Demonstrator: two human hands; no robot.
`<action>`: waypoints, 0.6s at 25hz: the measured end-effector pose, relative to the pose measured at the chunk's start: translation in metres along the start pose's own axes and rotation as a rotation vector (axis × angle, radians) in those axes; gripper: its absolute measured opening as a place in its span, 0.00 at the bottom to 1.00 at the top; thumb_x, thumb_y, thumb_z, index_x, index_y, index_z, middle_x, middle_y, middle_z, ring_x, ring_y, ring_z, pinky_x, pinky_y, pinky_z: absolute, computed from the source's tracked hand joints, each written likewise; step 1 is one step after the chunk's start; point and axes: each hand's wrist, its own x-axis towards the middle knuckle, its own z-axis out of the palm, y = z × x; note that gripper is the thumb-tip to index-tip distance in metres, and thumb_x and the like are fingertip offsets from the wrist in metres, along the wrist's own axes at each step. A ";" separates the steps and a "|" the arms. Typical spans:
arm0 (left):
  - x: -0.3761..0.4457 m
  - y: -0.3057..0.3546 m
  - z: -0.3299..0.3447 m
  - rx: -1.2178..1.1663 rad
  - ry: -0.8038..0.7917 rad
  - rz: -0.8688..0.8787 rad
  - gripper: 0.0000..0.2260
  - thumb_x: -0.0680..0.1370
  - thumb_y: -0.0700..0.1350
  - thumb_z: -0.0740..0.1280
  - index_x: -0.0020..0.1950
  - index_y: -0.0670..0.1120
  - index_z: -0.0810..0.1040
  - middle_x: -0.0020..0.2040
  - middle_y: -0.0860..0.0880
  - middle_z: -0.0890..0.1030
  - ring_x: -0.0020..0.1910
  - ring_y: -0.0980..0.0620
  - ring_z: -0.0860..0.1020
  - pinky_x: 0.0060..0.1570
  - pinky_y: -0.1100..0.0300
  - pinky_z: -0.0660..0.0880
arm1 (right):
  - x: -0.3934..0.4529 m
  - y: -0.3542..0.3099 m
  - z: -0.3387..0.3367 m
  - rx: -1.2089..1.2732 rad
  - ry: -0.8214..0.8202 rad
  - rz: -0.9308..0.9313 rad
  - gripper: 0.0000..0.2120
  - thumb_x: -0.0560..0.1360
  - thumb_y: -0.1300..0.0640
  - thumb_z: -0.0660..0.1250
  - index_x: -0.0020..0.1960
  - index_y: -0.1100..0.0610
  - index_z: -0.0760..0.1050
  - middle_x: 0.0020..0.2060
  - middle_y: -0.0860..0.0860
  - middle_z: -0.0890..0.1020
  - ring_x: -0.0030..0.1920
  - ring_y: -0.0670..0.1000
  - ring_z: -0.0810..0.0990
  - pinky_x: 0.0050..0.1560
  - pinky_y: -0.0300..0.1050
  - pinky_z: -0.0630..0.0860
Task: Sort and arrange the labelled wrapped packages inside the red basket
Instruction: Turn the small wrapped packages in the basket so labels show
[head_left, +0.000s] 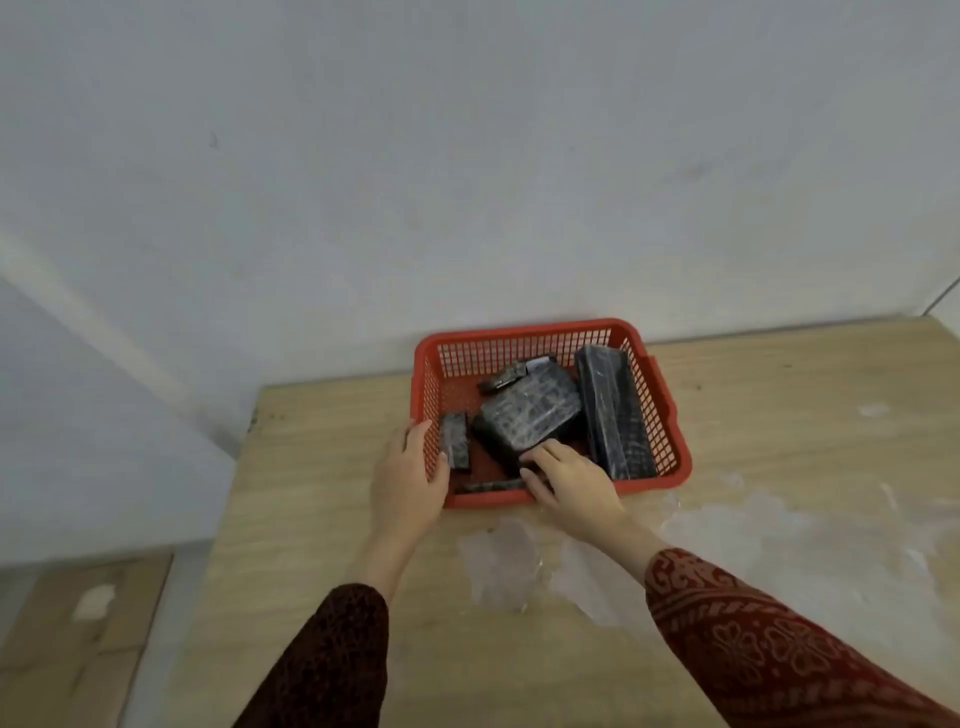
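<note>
A red mesh basket (524, 332) stands on the wooden table against the wall. Inside lie several dark wrapped packages: a large block (530, 410) tilted in the middle, a long one (610, 410) along the right wall, a small one (454, 439) at the left, another (511, 375) at the back, and a thin one (488, 486) along the front wall. My left hand (408, 478) grips the basket's left front rim. My right hand (569, 480) reaches over the front rim, fingers on the near edge of the large block. No labels are readable.
The wooden table (322, 519) has whitish worn patches (727, 540) in front and to the right of the basket. A pale wall rises right behind the basket. The table's left edge drops to a floor with a brown board (78, 623).
</note>
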 end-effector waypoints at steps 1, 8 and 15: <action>-0.003 0.000 0.005 -0.045 0.020 -0.026 0.23 0.77 0.45 0.64 0.71 0.43 0.67 0.68 0.41 0.71 0.66 0.42 0.71 0.63 0.48 0.71 | 0.000 0.001 0.003 -0.063 0.035 -0.005 0.13 0.80 0.49 0.56 0.51 0.54 0.77 0.45 0.48 0.80 0.44 0.49 0.80 0.34 0.43 0.72; 0.032 -0.005 0.024 -0.227 0.105 -0.135 0.26 0.80 0.46 0.59 0.76 0.45 0.56 0.72 0.43 0.67 0.68 0.45 0.69 0.63 0.60 0.64 | -0.001 -0.001 0.006 -0.266 0.165 -0.044 0.19 0.78 0.50 0.56 0.30 0.53 0.71 0.21 0.48 0.74 0.21 0.48 0.72 0.23 0.40 0.57; 0.051 -0.017 0.041 -0.318 0.055 -0.201 0.23 0.82 0.44 0.52 0.77 0.52 0.53 0.75 0.47 0.65 0.69 0.47 0.69 0.62 0.62 0.64 | 0.002 -0.003 0.006 -0.185 0.058 0.008 0.19 0.78 0.49 0.56 0.31 0.54 0.72 0.23 0.48 0.75 0.24 0.49 0.74 0.25 0.41 0.62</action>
